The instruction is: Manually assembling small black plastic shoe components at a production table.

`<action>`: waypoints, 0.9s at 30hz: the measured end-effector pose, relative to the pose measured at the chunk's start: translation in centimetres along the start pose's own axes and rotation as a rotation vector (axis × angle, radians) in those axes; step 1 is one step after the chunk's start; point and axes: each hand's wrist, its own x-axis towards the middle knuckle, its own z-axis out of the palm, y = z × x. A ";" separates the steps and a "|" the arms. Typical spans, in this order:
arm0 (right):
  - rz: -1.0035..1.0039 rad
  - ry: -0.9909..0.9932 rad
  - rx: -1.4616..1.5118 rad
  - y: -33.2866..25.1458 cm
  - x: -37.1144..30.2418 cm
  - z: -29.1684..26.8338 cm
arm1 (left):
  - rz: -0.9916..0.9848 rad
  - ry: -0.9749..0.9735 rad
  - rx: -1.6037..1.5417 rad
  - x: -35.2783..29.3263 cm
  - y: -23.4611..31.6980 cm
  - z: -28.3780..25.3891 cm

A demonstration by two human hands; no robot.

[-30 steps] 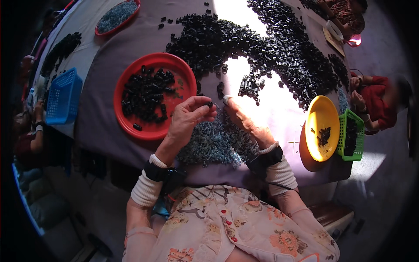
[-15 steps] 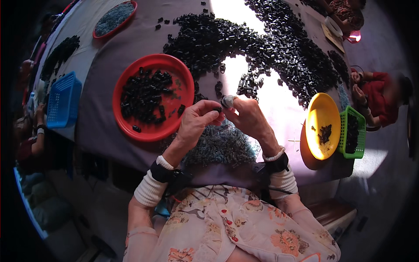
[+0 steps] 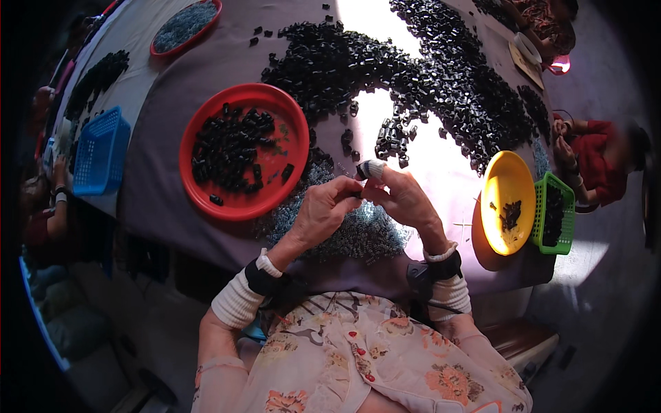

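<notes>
My left hand (image 3: 318, 215) is closed in a pinch on a small black plastic piece (image 3: 357, 195), mostly hidden by the fingertips. Against it, the fingertips of my right hand (image 3: 406, 198) are pressed together; what they hold, if anything, cannot be made out. A striped wrap covers one right fingertip. Beneath both hands spreads a heap of small bluish-grey metal springs (image 3: 365, 237). Left of them, a red plate (image 3: 286, 193) carries many black pieces. Just beyond the fingers lies a small cluster of black pieces (image 3: 391, 140) in bright sunlight.
A large heap of black pieces (image 3: 441, 82) stretches across the far table. On the right stand a yellow plate (image 3: 506, 186) and a green basket (image 3: 566, 230); on the left, a blue basket (image 3: 103, 155). Farther back is a red tray (image 3: 180, 41) of springs. Other people sit around the table.
Both hands have shifted slightly right and a little nearer to me, still meeting at the fingertips. The black piece is now more covered by my fingers.
</notes>
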 end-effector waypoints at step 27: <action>0.389 0.048 0.734 5.6 1.3 1.6 | 0.015 0.172 -0.537 0.9 0.8 -3.4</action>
